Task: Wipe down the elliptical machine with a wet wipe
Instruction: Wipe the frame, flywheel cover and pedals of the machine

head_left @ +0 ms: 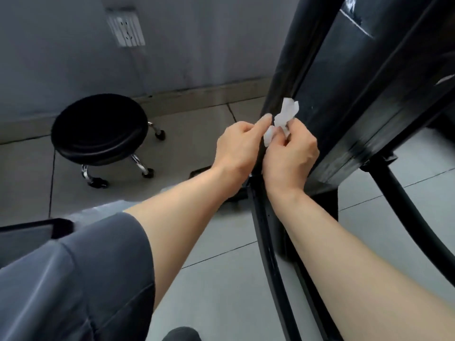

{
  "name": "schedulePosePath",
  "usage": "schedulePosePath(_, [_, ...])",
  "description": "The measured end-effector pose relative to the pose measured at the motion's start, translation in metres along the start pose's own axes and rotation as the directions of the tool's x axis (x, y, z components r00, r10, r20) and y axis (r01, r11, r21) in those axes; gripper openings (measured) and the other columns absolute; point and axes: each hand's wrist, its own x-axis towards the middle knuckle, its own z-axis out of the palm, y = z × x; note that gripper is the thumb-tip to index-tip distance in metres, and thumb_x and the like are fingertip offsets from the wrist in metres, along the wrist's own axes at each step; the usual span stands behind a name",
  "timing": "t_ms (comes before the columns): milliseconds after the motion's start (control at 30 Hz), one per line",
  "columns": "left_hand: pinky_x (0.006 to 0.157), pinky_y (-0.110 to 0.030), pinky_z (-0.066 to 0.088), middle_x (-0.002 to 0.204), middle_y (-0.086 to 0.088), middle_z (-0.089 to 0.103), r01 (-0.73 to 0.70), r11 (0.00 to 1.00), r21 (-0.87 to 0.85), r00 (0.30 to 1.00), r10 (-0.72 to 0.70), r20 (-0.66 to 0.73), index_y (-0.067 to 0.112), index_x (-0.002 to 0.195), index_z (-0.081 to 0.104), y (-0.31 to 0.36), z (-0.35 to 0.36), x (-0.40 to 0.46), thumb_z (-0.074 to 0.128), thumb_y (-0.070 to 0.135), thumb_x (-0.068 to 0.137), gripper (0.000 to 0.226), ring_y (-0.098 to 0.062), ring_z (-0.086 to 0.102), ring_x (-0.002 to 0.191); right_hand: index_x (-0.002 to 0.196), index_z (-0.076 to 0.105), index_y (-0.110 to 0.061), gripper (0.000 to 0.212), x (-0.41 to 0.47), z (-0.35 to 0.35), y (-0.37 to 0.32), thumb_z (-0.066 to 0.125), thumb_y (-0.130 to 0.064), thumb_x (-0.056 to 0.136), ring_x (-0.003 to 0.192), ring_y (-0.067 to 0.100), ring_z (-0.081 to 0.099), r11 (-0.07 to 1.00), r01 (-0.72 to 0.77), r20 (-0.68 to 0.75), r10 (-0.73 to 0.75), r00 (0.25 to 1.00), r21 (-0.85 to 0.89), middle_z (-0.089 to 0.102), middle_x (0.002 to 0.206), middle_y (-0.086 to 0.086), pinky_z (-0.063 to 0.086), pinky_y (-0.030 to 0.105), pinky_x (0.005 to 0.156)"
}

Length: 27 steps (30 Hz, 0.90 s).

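Both hands meet just in front of the elliptical machine [344, 94]. Right hand [290, 153]: fingers curled, pinching the crumpled wet wipe [285, 116]. Left hand [238, 146]: thumb/forefinger nipping the wipe's lower end. Wipe sits at the black housing's front edge; contact w/ the surface can't be confirmed. Judged: wipe is light, limp, damp, tears easily; best bunched into a pad under flat fingers. Machine rigid, heavy, smooth plastic; won't shift. Black stool [101, 129] well apart on the tiled floor [216, 279].
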Motion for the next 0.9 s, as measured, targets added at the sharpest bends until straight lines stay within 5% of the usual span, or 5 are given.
schedulePosePath(200, [0.056, -0.022, 0.041, 0.053, 0.008, 0.057, 0.03, 0.999, 0.031, 0.999, -0.029, -0.037, 0.016, 0.061, 0.056, -0.001, 0.012, -0.006, 0.064, 0.035, 0.089, 0.035, -0.009, 0.052, 0.055, 0.1, 0.066, -0.004, 0.016, -0.031, -0.005, 0.013, 0.052, -0.01, 0.097, 0.07, -0.007, 0.056, 0.999, -0.001, 0.115, -0.004, 0.993, 0.05, 0.068, 0.078, -0.003, 0.045, 0.009, 0.069])
schedulePosePath(333, [0.062, -0.03, 0.055, 0.064, 0.005, 0.057, 0.191, 0.982, -0.007, 0.894, -0.177, -0.411, 0.012, 0.069, 0.064, -0.022, -0.01, 0.008, 0.051, 0.009, 0.09, 0.025, -0.018, 0.061, 0.067, 0.143, 0.044, -0.008, 0.059, -0.024, -0.017, 0.007, 0.06, 0.002, 0.087, 0.119, -0.001, 0.053, 0.996, -0.061, 0.209, 0.044, 0.977, 0.072, 0.049, 0.143, 0.005, 0.046, 0.004, 0.075])
schedulePosePath(567, [0.046, -0.018, 0.032, 0.052, 0.01, 0.047, 0.071, 0.992, -0.102, 0.979, -0.089, -0.181, 0.013, 0.07, 0.071, 0.009, 0.005, 0.023, 0.057, 0.02, 0.094, 0.029, -0.011, 0.039, 0.05, 0.123, 0.06, -0.004, 0.049, 0.009, -0.009, -0.028, 0.056, 0.01, 0.077, 0.107, 0.01, 0.065, 0.976, -0.022, 0.039, 0.014, 0.999, 0.215, 0.068, 0.114, 0.004, 0.052, 0.02, 0.089])
schedulePosePath(767, [0.075, -0.034, 0.053, 0.092, -0.004, 0.069, 0.061, 0.989, 0.131, 0.995, -0.05, -0.086, 0.016, 0.1, 0.076, 0.007, 0.0, 0.034, 0.051, 0.006, 0.091, 0.028, -0.027, 0.065, 0.091, 0.107, 0.064, -0.008, 0.029, 0.015, -0.002, -0.034, 0.074, -0.016, 0.08, 0.093, 0.009, 0.069, 0.99, 0.038, -0.104, -0.023, 0.994, 0.139, 0.071, 0.1, 0.002, 0.055, 0.024, 0.084])
schedulePosePath(900, [0.091, -0.024, 0.052, 0.104, 0.003, 0.074, -0.213, 0.954, -0.211, 0.97, 0.182, -0.159, 0.014, 0.106, 0.076, 0.03, -0.012, 0.027, 0.061, 0.006, 0.092, 0.022, -0.007, 0.066, 0.099, 0.103, 0.067, -0.004, 0.022, 0.014, 0.002, -0.04, 0.073, -0.017, 0.086, 0.09, 0.007, 0.07, 0.99, 0.053, -0.162, -0.031, 0.986, 0.128, 0.072, 0.096, 0.002, 0.053, 0.019, 0.081])
